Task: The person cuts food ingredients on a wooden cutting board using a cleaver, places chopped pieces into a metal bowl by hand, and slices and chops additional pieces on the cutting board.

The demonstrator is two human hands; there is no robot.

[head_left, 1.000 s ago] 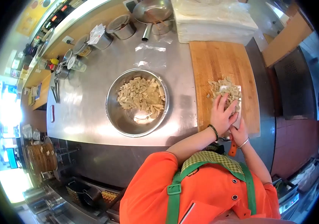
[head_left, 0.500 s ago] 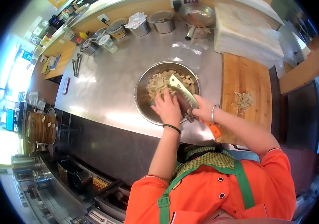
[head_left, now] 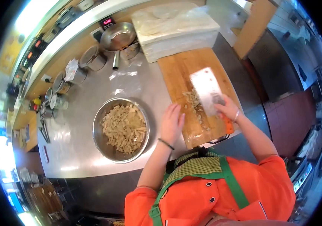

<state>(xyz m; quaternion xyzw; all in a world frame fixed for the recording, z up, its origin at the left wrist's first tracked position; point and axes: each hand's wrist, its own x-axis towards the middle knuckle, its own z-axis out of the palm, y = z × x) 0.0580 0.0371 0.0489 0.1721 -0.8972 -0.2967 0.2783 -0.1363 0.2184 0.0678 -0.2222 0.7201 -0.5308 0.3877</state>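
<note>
My right hand (head_left: 227, 108) grips a broad cleaver (head_left: 207, 89) with an orange handle, its blade over the wooden cutting board (head_left: 180, 64). Beside the blade's left edge lie small pale chopped pieces (head_left: 193, 98) on the board. My left hand (head_left: 172, 122) is at the board's left edge, fingers extended and fairly close together, holding nothing visible. To its left a round metal bowl (head_left: 96, 140) stands on the steel counter, with many pale chopped pieces (head_left: 123, 128) inside.
A white foam box (head_left: 180, 41) stands behind the board. A wok (head_left: 118, 36) and several lidded pots, one being this pot (head_left: 93, 58), line the counter's back. Tongs (head_left: 44, 132) and a small red object (head_left: 45, 154) lie at the left. Thin clear plastic (head_left: 125, 81) lies behind the bowl.
Both hands have moved from the bowl back toward the board, the right one carrying the cleaver. My left hand has left the blade and the bowl's contents. The view has also shifted.
</note>
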